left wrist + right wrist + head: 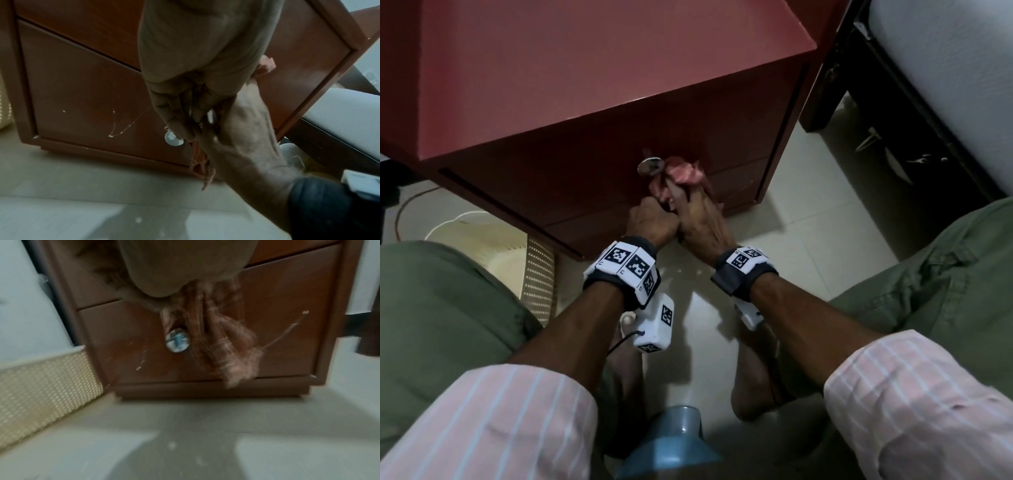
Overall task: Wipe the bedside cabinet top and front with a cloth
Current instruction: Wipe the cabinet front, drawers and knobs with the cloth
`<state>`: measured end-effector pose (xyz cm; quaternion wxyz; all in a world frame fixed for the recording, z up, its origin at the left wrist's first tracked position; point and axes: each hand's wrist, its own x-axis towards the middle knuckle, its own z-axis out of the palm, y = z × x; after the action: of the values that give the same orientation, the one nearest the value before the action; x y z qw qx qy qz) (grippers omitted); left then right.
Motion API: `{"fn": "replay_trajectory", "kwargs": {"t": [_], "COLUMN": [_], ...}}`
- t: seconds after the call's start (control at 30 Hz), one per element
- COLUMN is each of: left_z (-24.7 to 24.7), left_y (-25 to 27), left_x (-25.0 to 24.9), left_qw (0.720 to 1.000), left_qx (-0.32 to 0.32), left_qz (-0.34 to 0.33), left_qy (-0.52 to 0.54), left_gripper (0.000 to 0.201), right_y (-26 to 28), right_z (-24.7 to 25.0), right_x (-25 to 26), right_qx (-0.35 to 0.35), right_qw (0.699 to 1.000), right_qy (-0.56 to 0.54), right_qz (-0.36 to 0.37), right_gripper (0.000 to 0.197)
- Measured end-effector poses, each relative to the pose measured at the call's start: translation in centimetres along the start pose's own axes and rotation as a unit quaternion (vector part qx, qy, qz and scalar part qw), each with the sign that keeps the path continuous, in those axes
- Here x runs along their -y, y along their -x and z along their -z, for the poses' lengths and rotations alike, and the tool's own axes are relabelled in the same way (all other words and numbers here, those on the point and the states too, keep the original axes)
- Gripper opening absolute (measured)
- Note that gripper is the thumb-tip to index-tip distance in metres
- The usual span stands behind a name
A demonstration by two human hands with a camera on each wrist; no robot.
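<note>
The red-brown bedside cabinet stands in front of me, its drawer front facing my hands. A round metal knob sits on the lower drawer. A bunched pink cloth lies against the drawer front just right of the knob. My right hand holds the cloth to the wood, fingers pointing up. Beside it, my left hand is curled round the cloth's lower end. White scratch marks show on the drawer.
A cream perforated basket stands on the floor left of the cabinet. A bed with a white mattress and dark frame is on the right. A blue plastic object sits between my knees on the pale tiled floor.
</note>
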<state>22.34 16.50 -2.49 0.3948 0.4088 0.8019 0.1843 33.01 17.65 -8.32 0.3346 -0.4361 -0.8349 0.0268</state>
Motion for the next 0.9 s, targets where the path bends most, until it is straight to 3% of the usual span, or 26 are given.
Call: {"fn": "replay_trajectory", "kwargs": {"t": [0.07, 0.13, 0.2, 0.27, 0.33, 0.43, 0.5, 0.67, 0.73, 0.8, 0.9], "left_z": [-0.4, -0.9, -1.4, -1.8, -2.3, -2.8, -3.0, -3.0, -3.5, -3.6, -4.0], "left_y": [-0.4, -0.7, -0.7, -0.6, -0.9, -0.9, -0.9, -2.3, -2.9, -2.0, -1.3], "left_x": [0.2, 0.1, -0.4, -0.9, -0.9, -0.3, 0.0, 0.2, 0.2, -0.7, -1.3], "left_qw": [1.000, 0.999, 0.997, 0.995, 0.995, 0.995, 0.995, 0.995, 0.994, 0.993, 0.993], "left_qx": [0.008, 0.013, 0.027, 0.038, 0.043, 0.048, 0.055, 0.045, 0.046, 0.062, 0.066], "left_qz": [-0.009, -0.027, -0.047, -0.062, -0.064, -0.066, -0.067, -0.071, -0.070, -0.075, -0.077], "left_qy": [0.020, 0.032, 0.053, 0.068, 0.066, 0.055, 0.056, 0.056, 0.068, 0.070, 0.058], "left_gripper": [0.041, 0.028, 0.024, 0.024, 0.024, 0.024, 0.025, 0.041, 0.055, 0.049, 0.027], "right_y": [-1.1, -2.9, -4.7, -6.1, -6.1, -3.5, -2.2, -6.7, -8.1, -7.5, -4.8], "right_z": [1.2, 2.8, 4.7, 6.0, 5.4, 3.3, 2.8, 6.9, 8.1, 7.7, 5.2], "right_x": [-0.8, -2.2, -4.2, -5.6, -6.1, -5.9, -5.5, -4.6, -5.1, -5.3, -5.4], "right_qx": [-0.078, -0.201, -0.305, -0.359, -0.333, -0.208, -0.176, -0.377, -0.394, -0.360, -0.288], "right_qw": [0.994, 0.966, 0.932, 0.906, 0.899, 0.886, 0.882, 0.884, 0.885, 0.889, 0.864], "right_qy": [-0.017, -0.034, -0.034, -0.051, -0.057, -0.100, -0.104, -0.069, -0.071, -0.066, -0.108], "right_qz": [-0.068, -0.160, -0.191, -0.217, -0.277, -0.403, -0.424, -0.267, -0.236, -0.275, -0.398], "right_gripper": [0.058, 0.054, 0.046, 0.043, 0.041, 0.040, 0.039, 0.039, 0.044, 0.048, 0.049]}}
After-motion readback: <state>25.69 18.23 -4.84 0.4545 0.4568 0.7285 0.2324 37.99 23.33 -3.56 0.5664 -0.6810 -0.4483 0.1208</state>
